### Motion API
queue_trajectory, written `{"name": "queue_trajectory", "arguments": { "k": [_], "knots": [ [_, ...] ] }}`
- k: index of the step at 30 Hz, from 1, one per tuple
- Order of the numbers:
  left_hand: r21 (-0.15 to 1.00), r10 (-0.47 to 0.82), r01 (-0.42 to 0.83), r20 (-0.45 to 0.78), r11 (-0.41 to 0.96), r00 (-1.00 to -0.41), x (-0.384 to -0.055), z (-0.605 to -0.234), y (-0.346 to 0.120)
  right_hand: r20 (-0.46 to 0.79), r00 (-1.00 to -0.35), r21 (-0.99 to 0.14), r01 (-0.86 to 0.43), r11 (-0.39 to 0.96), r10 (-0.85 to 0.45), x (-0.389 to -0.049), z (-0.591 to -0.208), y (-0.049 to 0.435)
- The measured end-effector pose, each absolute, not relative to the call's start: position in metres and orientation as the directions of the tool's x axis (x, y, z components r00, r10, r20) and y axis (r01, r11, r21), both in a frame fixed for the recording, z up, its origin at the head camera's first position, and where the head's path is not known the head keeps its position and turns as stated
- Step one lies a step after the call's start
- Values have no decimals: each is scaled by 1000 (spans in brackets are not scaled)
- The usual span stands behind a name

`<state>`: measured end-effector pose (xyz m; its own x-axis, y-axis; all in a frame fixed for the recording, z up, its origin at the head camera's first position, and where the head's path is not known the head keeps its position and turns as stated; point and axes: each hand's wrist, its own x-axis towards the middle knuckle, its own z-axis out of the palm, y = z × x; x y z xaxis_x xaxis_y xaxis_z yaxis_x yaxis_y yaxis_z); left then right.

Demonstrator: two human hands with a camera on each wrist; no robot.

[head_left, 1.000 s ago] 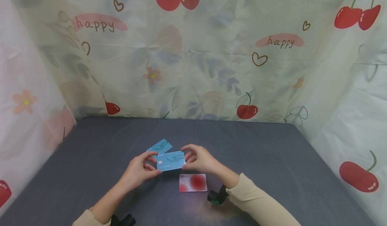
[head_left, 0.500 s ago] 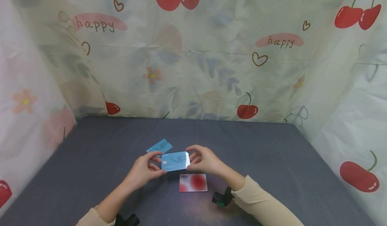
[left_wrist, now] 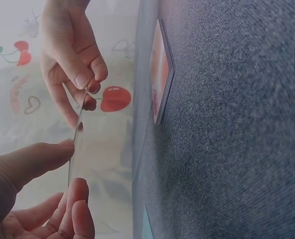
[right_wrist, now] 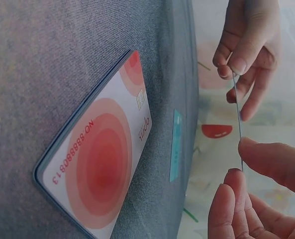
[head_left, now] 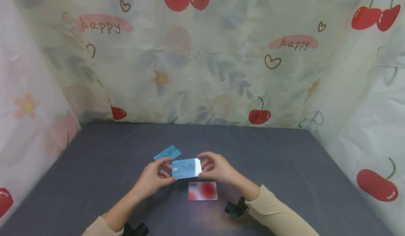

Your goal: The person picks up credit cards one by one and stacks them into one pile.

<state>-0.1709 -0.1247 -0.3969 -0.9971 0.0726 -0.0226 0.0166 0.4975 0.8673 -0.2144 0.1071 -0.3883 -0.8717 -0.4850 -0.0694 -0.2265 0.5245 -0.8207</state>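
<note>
My left hand [head_left: 157, 177] and right hand [head_left: 218, 168] hold a light-blue card [head_left: 183, 168] by its two short ends, raised over the table. In the head view its printed face shows a small chip at the left and a bright white band at the right end. Both wrist views show this card [right_wrist: 239, 114] edge-on as a thin line, pinched between thumb and fingers at each end. Below it lies a short stack of cards [head_left: 203, 191], the top one white with red circles. Behind my left fingers a second blue card [head_left: 167, 152] rests tilted on the table, one corner hidden.
A dark grey cloth [head_left: 269, 165] covers the table. Pale curtains printed with cherries [head_left: 259, 116] and "happy" rise at its back and sides. A black wrist-worn camera [head_left: 236, 208] sits under my right wrist, another [head_left: 136, 229] under the left.
Both hands have shifted to the right with the blue card between them. A white band has appeared at its right end and widened. The stack and the second blue card stay put.
</note>
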Motion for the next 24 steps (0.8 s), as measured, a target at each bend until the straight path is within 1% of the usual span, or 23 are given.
{"name": "queue_trajectory", "arguments": {
  "k": [8,24],
  "knots": [
    [872,78,16,-26,490,-997,-171,-398,-122,-72,-878,-824,-216,525,-474,-215,-391,110],
    [877,101,39,-11,478,-995,-172,-402,-114,-44,-875,-821,-243,516,-482,-211,-393,119]
  ]
}}
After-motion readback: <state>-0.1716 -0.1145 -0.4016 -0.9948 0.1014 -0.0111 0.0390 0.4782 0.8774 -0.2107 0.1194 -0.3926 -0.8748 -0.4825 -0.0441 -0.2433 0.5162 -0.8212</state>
